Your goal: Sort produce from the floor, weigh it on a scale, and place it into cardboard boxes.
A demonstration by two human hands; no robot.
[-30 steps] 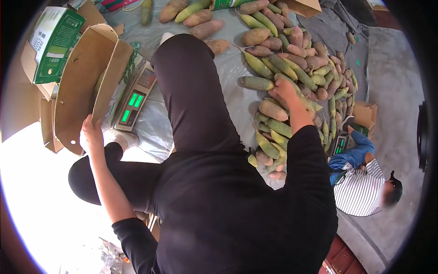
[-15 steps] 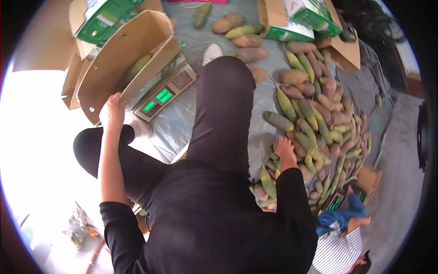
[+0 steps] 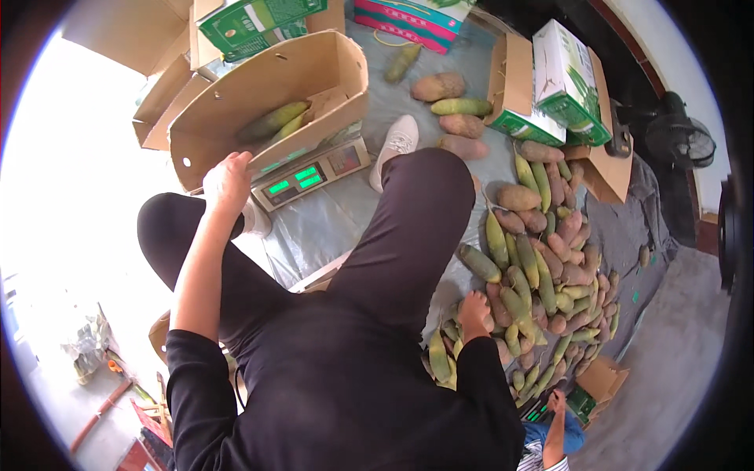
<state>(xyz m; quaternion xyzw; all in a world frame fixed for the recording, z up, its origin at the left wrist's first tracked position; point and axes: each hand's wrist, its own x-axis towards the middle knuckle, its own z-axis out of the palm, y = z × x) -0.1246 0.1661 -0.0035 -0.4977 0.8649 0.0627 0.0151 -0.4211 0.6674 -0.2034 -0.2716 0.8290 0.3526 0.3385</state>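
Observation:
My left hand (image 3: 228, 184) is closed on the near edge of an open cardboard box (image 3: 243, 86), which rests on a digital scale (image 3: 302, 182) with green lit displays. Inside the box lie green radishes (image 3: 275, 119); its near wall hides part of the inside. My right hand (image 3: 474, 315) is down at the near left edge of a large pile of green radishes (image 3: 525, 259) and reddish-brown root vegetables (image 3: 518, 197). Its fingers are curled, and what they hold, if anything, I cannot make out. A dark green radish (image 3: 479, 263) lies just beyond that hand.
Green-and-white cartons (image 3: 573, 82) stand at the far right beside a black fan (image 3: 679, 133). A pink and teal box (image 3: 408, 22) is at the back. Several loose roots (image 3: 437, 86) lie on the plastic sheet. Another person (image 3: 554, 436) works at the lower right by a second scale.
The view has shifted, showing more of the box's inside and the fan. My left hand keeps its place on the box. My right hand has drawn slightly back toward me at the pile's edge.

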